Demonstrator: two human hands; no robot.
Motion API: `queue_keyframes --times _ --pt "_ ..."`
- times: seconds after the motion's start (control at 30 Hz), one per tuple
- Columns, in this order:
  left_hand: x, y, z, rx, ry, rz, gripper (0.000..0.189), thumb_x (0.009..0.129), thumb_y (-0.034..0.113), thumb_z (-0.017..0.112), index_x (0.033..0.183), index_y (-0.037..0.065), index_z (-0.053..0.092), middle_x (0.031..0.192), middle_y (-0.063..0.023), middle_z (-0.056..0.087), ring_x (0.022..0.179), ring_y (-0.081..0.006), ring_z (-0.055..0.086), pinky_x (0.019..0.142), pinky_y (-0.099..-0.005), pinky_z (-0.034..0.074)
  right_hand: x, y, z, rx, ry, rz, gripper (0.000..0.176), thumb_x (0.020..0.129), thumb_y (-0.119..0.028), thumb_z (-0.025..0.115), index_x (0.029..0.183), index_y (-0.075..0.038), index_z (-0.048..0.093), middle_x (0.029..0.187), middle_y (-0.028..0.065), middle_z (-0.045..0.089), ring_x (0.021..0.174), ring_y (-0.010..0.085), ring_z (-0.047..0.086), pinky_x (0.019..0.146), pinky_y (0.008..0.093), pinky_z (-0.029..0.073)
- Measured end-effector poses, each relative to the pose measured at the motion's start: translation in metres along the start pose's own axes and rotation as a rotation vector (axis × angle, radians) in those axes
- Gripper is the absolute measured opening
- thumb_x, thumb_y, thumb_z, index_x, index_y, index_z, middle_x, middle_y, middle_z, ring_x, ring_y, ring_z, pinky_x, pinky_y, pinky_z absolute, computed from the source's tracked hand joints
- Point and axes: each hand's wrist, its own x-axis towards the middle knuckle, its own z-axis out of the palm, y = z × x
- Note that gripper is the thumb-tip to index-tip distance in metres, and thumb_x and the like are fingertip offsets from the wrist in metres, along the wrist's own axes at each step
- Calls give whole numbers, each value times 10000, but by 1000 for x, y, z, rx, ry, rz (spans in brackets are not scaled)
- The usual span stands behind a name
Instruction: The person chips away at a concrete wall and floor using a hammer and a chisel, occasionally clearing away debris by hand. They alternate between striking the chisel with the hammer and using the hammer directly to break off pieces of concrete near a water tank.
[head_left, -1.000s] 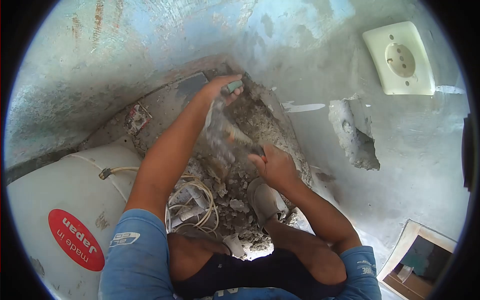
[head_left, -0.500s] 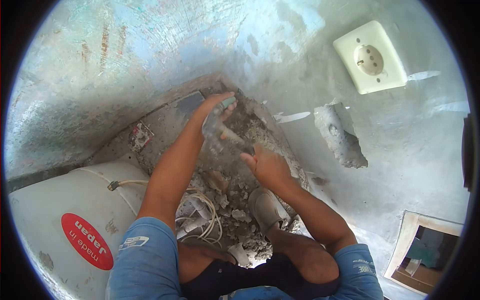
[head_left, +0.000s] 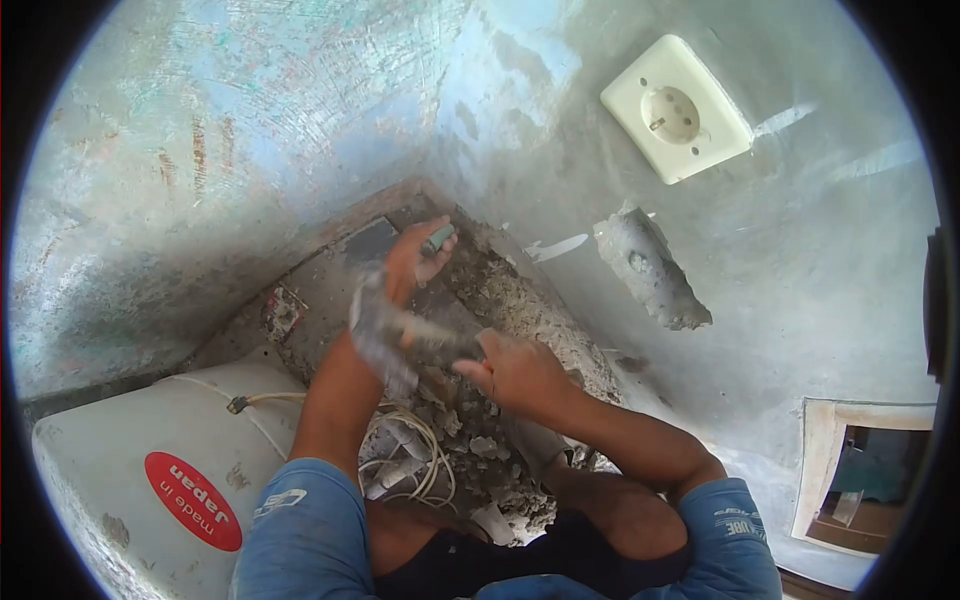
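The plastered walls (head_left: 250, 120) meet in a corner, pale blue-grey, scuffed and streaked with rust-coloured marks. Down on the left lies a big white tank (head_left: 130, 440) with a red oval sticker (head_left: 193, 487) reading "made in Japan". A thin hose with a brass fitting (head_left: 237, 404) runs across its top.

In the corner itself the floor is a heap of broken mortar and rubble (head_left: 520, 300), grey chunks spilling toward the person's knees. On the right-hand wall there is a ragged chiselled hole (head_left: 650, 265), and above it a cream wall socket (head_left: 675, 108) sitting askew. A loop of pale cables (head_left: 425, 460) lies among the debris, just beside the tank.

The person crouches over all this in blue sleeves.

The right hand (head_left: 515, 370) is clenched in a fist round the handle of a hammer (head_left: 380, 325). The hammer's head shows only as a grey blur, hanging over the rubble just below the other hand.

The left hand (head_left: 412, 258) is reached out to the corner, with its fingers wrapped round a green-handled tool (head_left: 437, 240). The tool is held upright-ish against the broken edge where floor and wall meet. Its working end is hidden behind the hand, so I cannot tell what it touches.
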Motion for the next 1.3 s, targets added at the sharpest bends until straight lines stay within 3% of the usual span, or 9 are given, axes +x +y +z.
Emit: queue_keyframes --times 0.13,0.23,0.37,0.57,0.63,0.67,0.77,0.93,1.3 --pt "6 -3 -1 22 -9 31 335 892 226 658 1017 -58 531 732 -85 603 546 -111 571 450 -212 447 -9 -22 -24 50 107 -523 461 884 -499 564 854 -39 548 735 155 608 699 356 637 614 460 493" --pt "-2 0 0 115 -22 4 338 888 220 665 1009 -64 529 750 -95 605 548 -112 571 441 -213 440 15 32 5 27 -56 163 470 844 -508 615 834 -45 537 689 147 581 680 333 632 593 424 495" --pt "5 -7 -8 72 -65 76 251 873 220 686 913 -1 575 747 -70 614 561 -115 584 472 -199 487 -8 3 1 81 -119 256 469 842 -498 621 843 -36 547 702 152 596 680 347 628 603 431 493" --pt "3 -5 -1 59 6 29 235 873 229 683 913 21 582 734 -68 615 558 -121 576 463 -223 453 -11 12 -7 117 58 -663 500 897 -500 552 889 0 559 743 191 621 713 393 625 637 469 487" --pt "0 -9 -4 222 19 47 239 878 229 678 922 20 570 744 -73 616 553 -121 572 448 -222 440 12 59 20 37 -104 273 452 827 -491 638 830 -47 552 692 129 603 692 306 646 627 432 506" --pt "0 -6 -3 389 33 70 244 883 230 672 931 19 558 754 -78 617 548 -121 568 432 -221 427 9 53 22 35 -96 264 452 827 -491 638 830 -47 552 692 129 603 692 306 646 627 432 506" --pt "2 -18 -2 110 -2 133 214 896 243 655 881 57 550 745 -70 615 539 -131 563 447 -235 437 -10 25 20 89 -35 220 461 774 -494 680 808 -57 539 661 116 573 657 286 631 602 406 500" --pt "-5 -25 6 234 41 158 197 918 243 625 888 81 517 740 -63 595 530 -137 556 450 -249 440 -18 4 -10 76 195 -684 457 792 -511 653 835 -67 552 669 88 571 639 276 621 570 394 496" --pt "-2 -34 -7 341 23 248 205 943 290 588 935 110 490 735 -48 585 497 -144 534 444 -286 421 -28 53 25 -18 167 -502 491 775 -532 664 835 -58 551 682 99 574 611 287 618 556 394 495"
